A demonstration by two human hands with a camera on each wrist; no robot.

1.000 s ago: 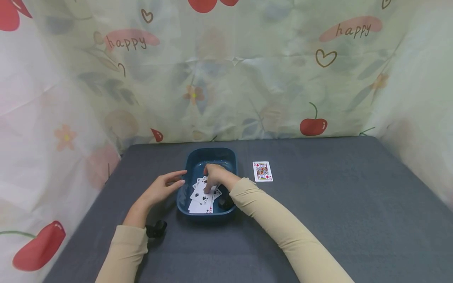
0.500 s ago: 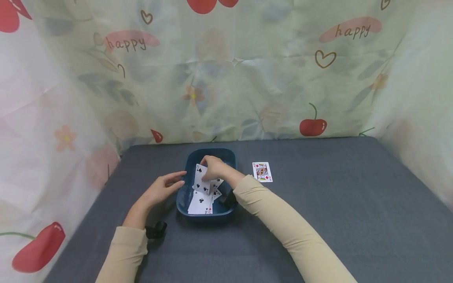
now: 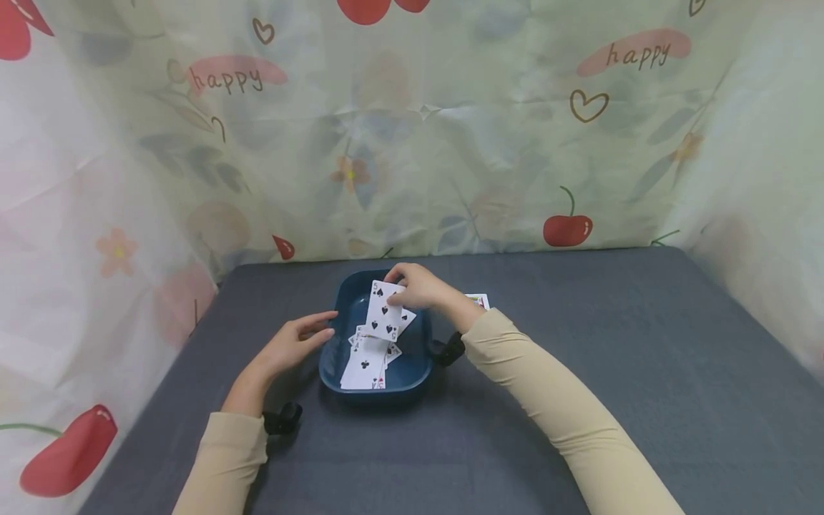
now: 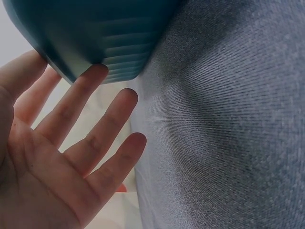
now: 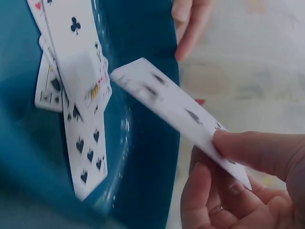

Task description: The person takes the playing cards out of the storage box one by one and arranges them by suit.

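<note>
My right hand (image 3: 425, 290) pinches a five of spades playing card (image 3: 385, 318) between thumb and fingers, raised over the blue tray (image 3: 412, 372). In the right wrist view the card (image 5: 176, 112) tilts beside the tray wall. Several loose, overlapping cards (image 5: 74, 52), an ace of clubs on top, lie on the tray floor. At the tray's left side, my left hand (image 3: 292, 350) has its fingers spread. In the left wrist view its fingertips (image 4: 97, 71) touch the tray's outer wall (image 4: 124, 33) and rim.
A king of diamonds card (image 3: 478, 300) lies on the grey cloth right of the tray, mostly hidden behind my right wrist. Black wrist cameras (image 3: 448, 349) sit on both wrists. A patterned curtain (image 3: 412, 143) closes off the table's far edge.
The right hand has picked the five of spades off the pile in the tray, lifting it up and to the right. The right forearm now covers most of the king. The left hand stays put.
</note>
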